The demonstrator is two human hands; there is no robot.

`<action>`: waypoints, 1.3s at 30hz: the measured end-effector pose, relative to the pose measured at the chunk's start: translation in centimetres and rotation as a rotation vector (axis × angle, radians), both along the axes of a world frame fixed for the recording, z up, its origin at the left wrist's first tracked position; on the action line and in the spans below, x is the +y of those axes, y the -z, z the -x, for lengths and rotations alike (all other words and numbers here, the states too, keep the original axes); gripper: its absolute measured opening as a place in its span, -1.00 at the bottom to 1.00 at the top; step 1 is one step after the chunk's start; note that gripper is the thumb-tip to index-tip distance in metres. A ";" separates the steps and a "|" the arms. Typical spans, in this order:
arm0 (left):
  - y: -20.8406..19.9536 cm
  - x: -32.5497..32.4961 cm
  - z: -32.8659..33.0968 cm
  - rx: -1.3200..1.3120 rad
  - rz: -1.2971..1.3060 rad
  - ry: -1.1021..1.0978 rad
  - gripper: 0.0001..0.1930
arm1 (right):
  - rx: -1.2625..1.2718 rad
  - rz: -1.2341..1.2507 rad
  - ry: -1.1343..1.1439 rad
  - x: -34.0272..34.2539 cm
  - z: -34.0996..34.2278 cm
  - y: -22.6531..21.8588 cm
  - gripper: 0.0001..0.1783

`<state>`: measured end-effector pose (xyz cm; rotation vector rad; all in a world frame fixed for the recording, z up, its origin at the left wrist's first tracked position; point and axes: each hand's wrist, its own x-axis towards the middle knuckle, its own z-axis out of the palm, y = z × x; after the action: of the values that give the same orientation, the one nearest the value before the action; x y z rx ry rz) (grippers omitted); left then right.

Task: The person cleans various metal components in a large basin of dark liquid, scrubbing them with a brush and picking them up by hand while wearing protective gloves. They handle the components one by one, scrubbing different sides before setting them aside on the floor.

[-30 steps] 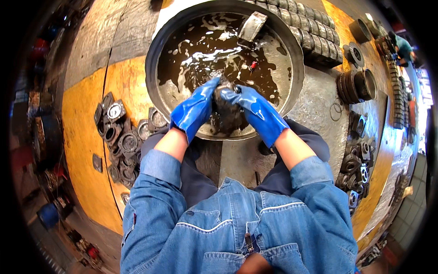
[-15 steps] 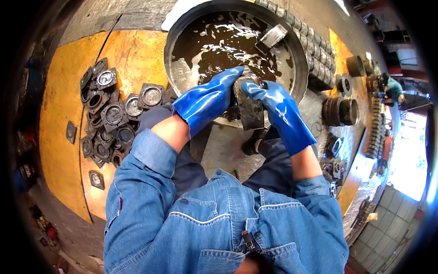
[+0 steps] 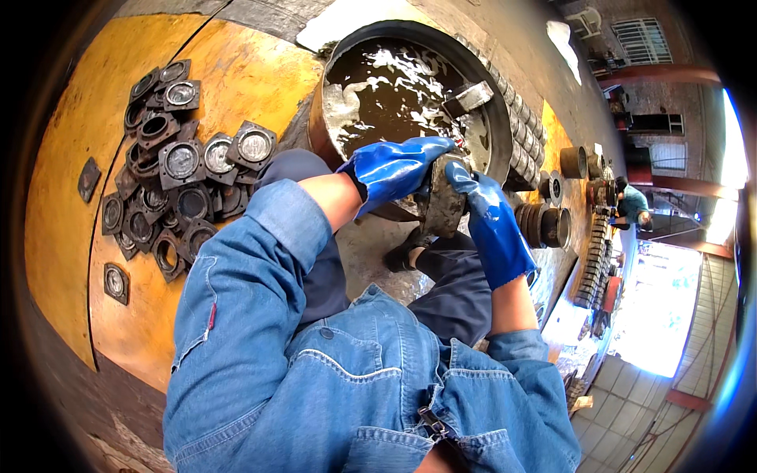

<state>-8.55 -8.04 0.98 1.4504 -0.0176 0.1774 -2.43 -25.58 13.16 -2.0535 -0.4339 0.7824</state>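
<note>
Both my hands wear long blue rubber gloves and grip one wet, dark grey metal block (image 3: 443,203) with a rough face. My left hand (image 3: 398,167) is closed on its upper left side, while my right hand (image 3: 482,213) clasps the right side with the thumb over the near face. The block is tilted at the near edge of a large round metal tub (image 3: 318,130), above my knees. Dark liquid with pale foam (image 3: 410,98) fills the tub. A second, similar metal block (image 3: 468,99) rests at the tub's right side, partly out of the liquid.
Left of me, a heap of square metal parts with round openings (image 3: 181,162) lies on yellow sheeting (image 3: 71,260). Rows of stacked metal pieces (image 3: 527,150) line the tub's right side. Metal rings (image 3: 556,227) stand nearer right. Another person (image 3: 632,205) is far right.
My view has swung, so the tub and heap sit differently in the picture. Both hands still hold the block, which now leans more, its lower end toward the left.
</note>
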 end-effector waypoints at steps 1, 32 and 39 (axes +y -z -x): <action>0.0 0.2 0.1 0.050 0.068 0.034 -0.47 | -0.086 0.032 -0.009 0.2 0.6 -0.3 -0.33; -4.0 2.0 0.9 0.284 0.633 0.269 -0.63 | -0.265 0.163 0.073 0.7 3.3 0.4 -0.42; -4.1 2.1 1.1 0.272 0.686 0.282 -0.66 | -0.358 0.146 0.049 2.6 6.3 -2.3 -0.39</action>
<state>-9.65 -5.93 5.07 0.7649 0.0564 -0.2316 -8.69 -22.95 15.45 -2.3415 -0.5339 0.4259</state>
